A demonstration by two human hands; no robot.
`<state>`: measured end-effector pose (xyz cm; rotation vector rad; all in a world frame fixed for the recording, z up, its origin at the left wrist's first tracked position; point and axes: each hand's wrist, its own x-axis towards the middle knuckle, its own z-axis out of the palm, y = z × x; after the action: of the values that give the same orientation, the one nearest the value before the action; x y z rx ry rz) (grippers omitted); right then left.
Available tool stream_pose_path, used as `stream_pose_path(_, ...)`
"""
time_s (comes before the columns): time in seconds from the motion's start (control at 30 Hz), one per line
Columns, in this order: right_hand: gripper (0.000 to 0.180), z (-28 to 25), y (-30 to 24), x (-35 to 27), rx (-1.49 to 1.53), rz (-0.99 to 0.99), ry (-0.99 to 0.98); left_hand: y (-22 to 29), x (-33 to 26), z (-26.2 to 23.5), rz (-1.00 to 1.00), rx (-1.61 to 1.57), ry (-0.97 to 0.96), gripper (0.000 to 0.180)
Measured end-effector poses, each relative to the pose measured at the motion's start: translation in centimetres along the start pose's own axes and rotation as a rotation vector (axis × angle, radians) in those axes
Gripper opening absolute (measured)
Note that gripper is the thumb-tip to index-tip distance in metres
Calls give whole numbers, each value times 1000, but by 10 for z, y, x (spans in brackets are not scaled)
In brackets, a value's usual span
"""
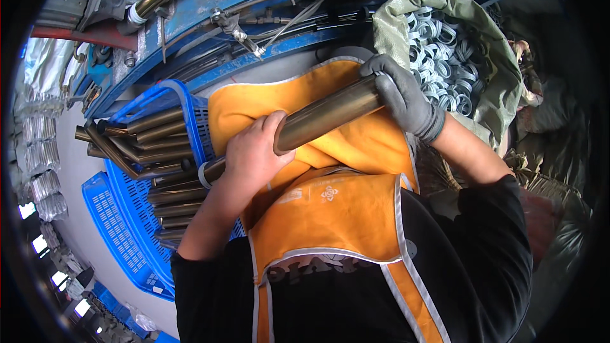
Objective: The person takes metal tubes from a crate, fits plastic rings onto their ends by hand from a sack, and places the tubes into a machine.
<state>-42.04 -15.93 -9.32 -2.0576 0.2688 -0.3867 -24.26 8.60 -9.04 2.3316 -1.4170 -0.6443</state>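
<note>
A bronze-coloured metal tube (pixel 333 113) lies slanted over my lap, its right end higher in the picture. My bare left hand (pixel 255 151) is closed at its lower left end. My right hand (pixel 408 96), in a grey glove, grips the upper right end, fingers curled over the rim. A small pale edge shows by those fingertips, too small to name. Left of my left wrist, a white ring (pixel 203 175) sits around a bronze tube part; whether it belongs to the held tube is hidden by my hand.
Blue plastic baskets (pixel 127 228) on the left carry several bronze tubes (pixel 166 155), some bent. An open woven sack (pixel 508 82) of white rings (pixel 438 51) stands at the right. Beyond my orange apron (pixel 330 222) runs a blue metal bench frame (pixel 222 76) with rods and clamps.
</note>
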Motion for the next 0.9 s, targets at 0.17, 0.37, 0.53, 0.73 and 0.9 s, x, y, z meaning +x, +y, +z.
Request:
stream_pose_path(0.17,29,-6,0,5,50,-74,-28,-2,-3,-16,44,-20,43,61)
stream_pose_path(0.37,33,-52,22,15,13,196,115,-31,7,-71,111,42,287,64)
stream_pose_path(0.53,30,-114,119,-8,-764,324,31,-55,15,-101,134,109,435,70)
stream_pose_path(0.73,48,-146,202,-46,-1142,777,-241,-71,27,-126,155,218,569,69)
stream_pose_path(0.9,54,-145,232,-56,-1085,799,-207,-76,45,-149,150,306,636,70)
